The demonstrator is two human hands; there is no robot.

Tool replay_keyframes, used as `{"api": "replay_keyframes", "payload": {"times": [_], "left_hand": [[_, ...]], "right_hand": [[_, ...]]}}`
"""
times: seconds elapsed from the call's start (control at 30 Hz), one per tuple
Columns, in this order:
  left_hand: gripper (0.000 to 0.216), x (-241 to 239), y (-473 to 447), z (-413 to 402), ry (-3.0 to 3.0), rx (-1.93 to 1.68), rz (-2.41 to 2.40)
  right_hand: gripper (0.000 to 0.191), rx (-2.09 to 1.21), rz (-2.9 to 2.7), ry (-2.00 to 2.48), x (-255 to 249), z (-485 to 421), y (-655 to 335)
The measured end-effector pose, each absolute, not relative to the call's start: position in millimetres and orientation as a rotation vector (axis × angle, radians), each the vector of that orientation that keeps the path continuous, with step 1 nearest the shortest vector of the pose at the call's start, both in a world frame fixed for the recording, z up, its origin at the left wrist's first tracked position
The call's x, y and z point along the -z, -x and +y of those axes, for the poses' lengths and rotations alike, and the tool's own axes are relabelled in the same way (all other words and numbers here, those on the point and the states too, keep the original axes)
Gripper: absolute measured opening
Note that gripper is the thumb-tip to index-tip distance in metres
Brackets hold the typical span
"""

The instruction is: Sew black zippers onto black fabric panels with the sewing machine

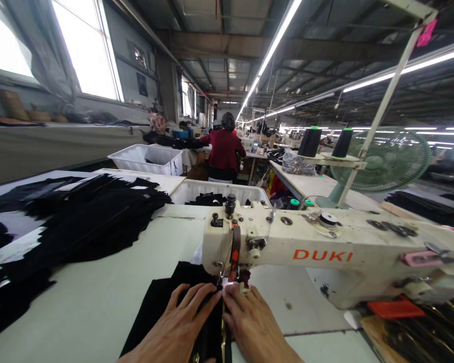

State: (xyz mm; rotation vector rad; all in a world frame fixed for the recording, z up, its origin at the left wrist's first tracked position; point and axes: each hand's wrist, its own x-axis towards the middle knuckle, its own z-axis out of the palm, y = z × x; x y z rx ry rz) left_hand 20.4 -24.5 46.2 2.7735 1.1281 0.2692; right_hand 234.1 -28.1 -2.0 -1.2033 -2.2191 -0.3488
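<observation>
Under the needle area of a white sewing machine lies a piece of black fabric. A gold-toothed zipper runs along it towards me. My left hand rests on the fabric, fingers arched and apart, their tips close to the presser foot. Just right of the zipper is my right hand, its fingers closed together at the zipper's edge by the foot. The needle itself and the fabric under the fingertips are hidden. A small light shines at the foot.
Black cut pieces are heaped at the left. Behind the machine stands a white bin with black pieces, and another bin farther back. Thread cones and a green fan are at right. A co-worker sits ahead.
</observation>
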Motion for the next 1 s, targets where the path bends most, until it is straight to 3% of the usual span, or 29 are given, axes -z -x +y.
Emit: {"api": "replay_keyframes", "payload": {"times": [0.4, 0.83, 1.0], "left_hand": [[0.077, -61, -25, -27, -2.745, -0.225, 1.083], [0.089, -36, -20, -17, -2.749, -0.247, 1.060], [0.069, -23, -16, -52, -2.907, -0.319, 1.054]], "right_hand": [[0.049, 0.324, -2.292, 1.232, 13, -26, -240], [0.043, 0.231, -2.373, 1.217, 2, -26, -240], [0.049, 0.114, -2.342, 1.306, -15, -71, -243]]}}
